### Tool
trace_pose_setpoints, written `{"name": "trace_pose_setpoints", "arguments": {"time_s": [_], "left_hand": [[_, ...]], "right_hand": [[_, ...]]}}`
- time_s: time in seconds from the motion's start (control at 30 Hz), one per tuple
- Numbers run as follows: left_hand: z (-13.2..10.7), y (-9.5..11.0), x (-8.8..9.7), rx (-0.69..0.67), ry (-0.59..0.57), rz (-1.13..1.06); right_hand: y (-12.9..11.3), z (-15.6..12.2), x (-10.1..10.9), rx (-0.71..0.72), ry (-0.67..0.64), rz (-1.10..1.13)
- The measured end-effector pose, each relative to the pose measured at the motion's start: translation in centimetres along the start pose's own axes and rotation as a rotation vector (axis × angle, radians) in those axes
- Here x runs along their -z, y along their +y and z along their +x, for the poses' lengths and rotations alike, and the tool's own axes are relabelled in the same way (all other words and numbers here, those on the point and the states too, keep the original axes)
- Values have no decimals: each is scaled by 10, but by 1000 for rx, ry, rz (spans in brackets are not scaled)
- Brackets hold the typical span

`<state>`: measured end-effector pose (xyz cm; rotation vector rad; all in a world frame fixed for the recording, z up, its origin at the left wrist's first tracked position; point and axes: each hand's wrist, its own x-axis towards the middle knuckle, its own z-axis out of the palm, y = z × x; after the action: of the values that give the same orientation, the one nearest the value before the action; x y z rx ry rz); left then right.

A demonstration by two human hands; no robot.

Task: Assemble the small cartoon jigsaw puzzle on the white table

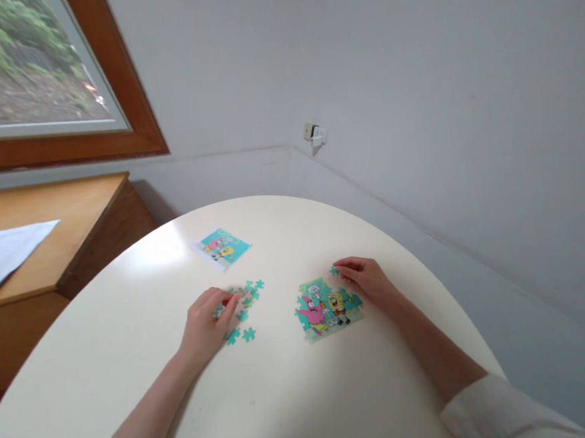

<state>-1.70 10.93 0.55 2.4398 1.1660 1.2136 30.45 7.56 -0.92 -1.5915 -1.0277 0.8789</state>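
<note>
A partly joined jigsaw puzzle (325, 309) with cartoon figures on a teal ground lies on the table, its upper edge uneven. Just above its upper right, my right hand (369, 280) pinches a small teal jigsaw piece (334, 271) between thumb and fingers. To the left, my left hand (207, 322) rests over a scatter of loose teal pieces (249, 334). Its thumb and forefinger are pinched together at the edge of the scatter; whether a piece is between the fingertips I cannot make out. The hand covers some of the pieces.
A reference picture card (223, 248) with the same cartoon figures lies farther back on the round white table (294, 392). Beyond the table's left edge stands a wooden cabinet (90, 193) with a white cloth or paper (9, 252) on it. Walls with a socket (315, 134) enclose the back and right.
</note>
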Motion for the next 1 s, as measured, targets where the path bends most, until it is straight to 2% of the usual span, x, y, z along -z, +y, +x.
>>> {"name": "trace_pose_setpoints", "arguments": {"time_s": [0.37,0.67,1.0], "left_hand": [[-1,-1,1,96,-31,-16],[-3,-1,1,103,-46,-17],[-2,-1,0,73,-55,-7]], "right_hand": [[-9,-4,3,-56,-143,-63],[-16,-8,5,-80,-239,-44],[-12,-6,6,-63,-265,-58]]}}
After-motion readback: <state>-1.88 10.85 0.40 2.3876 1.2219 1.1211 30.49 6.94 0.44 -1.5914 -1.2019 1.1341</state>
